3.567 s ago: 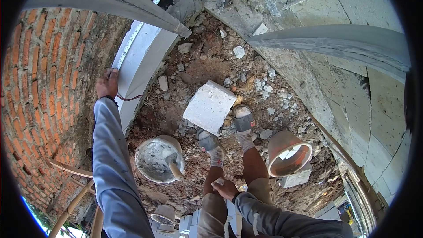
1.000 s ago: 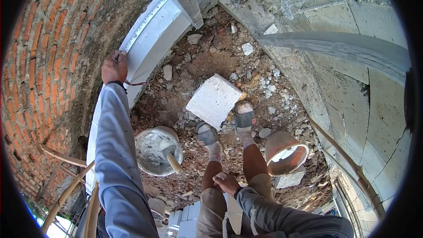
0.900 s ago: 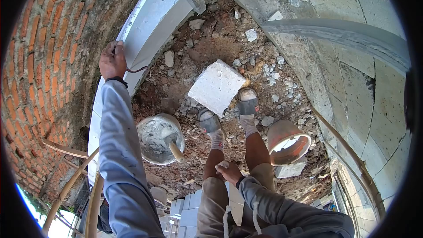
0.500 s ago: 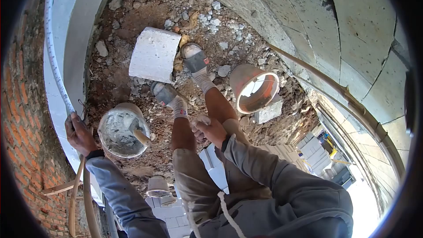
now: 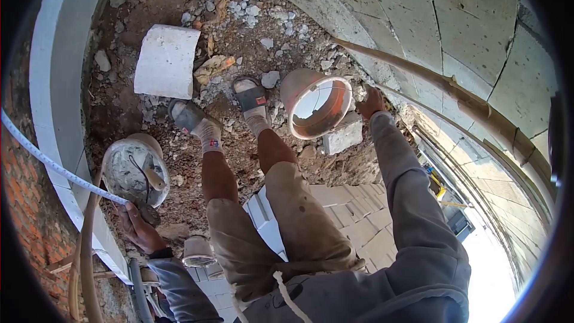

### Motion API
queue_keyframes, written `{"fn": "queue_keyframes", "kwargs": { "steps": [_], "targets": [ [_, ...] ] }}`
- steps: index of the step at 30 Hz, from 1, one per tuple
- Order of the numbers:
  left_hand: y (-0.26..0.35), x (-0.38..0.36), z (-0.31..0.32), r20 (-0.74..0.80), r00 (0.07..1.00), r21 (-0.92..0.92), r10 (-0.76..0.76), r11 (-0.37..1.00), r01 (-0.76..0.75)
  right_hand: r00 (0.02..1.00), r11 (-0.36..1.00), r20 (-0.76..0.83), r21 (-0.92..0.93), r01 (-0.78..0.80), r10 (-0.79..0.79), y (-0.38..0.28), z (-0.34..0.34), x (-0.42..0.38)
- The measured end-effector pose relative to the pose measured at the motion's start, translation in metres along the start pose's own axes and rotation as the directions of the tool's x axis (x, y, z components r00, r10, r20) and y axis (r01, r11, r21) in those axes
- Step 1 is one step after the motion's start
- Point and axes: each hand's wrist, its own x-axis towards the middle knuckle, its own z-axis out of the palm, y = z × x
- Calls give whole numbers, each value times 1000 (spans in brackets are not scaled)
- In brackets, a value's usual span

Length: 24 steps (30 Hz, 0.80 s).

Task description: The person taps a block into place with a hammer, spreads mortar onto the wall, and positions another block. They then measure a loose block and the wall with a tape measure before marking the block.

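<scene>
My left hand is closed around a tape measure, its dark case partly hidden by the fingers. The pale marked blade stretches out to the upper left, across the top of a low block wall. Just above this hand stands a bucket of grey mortar with a wooden-handled tool in it. My right hand reaches out beside a tipped bucket, near a bamboo pole. Its fingers look bent, and what they grip, if anything, cannot be made out.
A pale block lies on the rubble ground beyond my feet. Another block piece sits by the tipped bucket. The low block wall runs along the left, beside brickwork. A bamboo pole slants along the right-hand block wall.
My right hand has gone from in front of my knees out to the right, past the tipped bucket. My left hand has drawn back with the tape measure, and the blade now slants lower.
</scene>
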Motion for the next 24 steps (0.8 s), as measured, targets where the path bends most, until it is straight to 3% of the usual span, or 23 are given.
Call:
{"fn": "queue_keyframes", "kwargs": {
  "steps": [1,2,4,6,7,8,9,11,14,15,17,18,22,24],
  "targets": [
    [-3,-8,5,19,1000,8,7,1000,-7,984,997,172,-63,-34,45,-5,5,10],
    [-1,-14,11,37,999,12,21,1000,-22,959,985,253,86,-152,126,-2,6,2],
    [5,-29,26,42,997,-51,-58,997,60,891,914,436,297,-277,128,1,-3,-24],
    [9,-42,41,30,999,-35,42,999,-41,807,780,581,551,-297,-104,13,-1,-67],
    [19,-50,47,45,998,-51,-54,997,57,883,767,441,619,-169,-162,7,4,-86],
    [21,-54,51,39,998,-63,-54,996,56,931,745,289,667,-28,-223,2,9,-96],
    [21,-58,52,43,999,-75,-23,997,26,932,745,284,667,-25,-223,9,12,-101],
    [29,-62,55,71,997,-167,-11,986,23,894,539,447,762,-359,-35,25,23,-88],
    [33,-56,49,137,988,-64,-66,995,75,917,615,397,713,-336,41,100,50,-76],
    [18,-52,50,98,995,-42,4,999,0,899,613,436,700,-367,41,98,26,-77],
    [8,-50,52,95,995,-40,-29,999,33,877,614,478,677,-405,50,94,-23,-84],
    [7,-52,53,96,994,-32,-51,998,55,910,624,405,690,-366,86,108,-24,-84],
    [23,-70,77,98,980,-148,-175,971,188,906,625,409,681,-381,107,124,-33,-76],
    [9,-78,90,2,991,-152,-133,980,132,901,625,413,671,-399,132,130,-26,-70]
  ]
}}
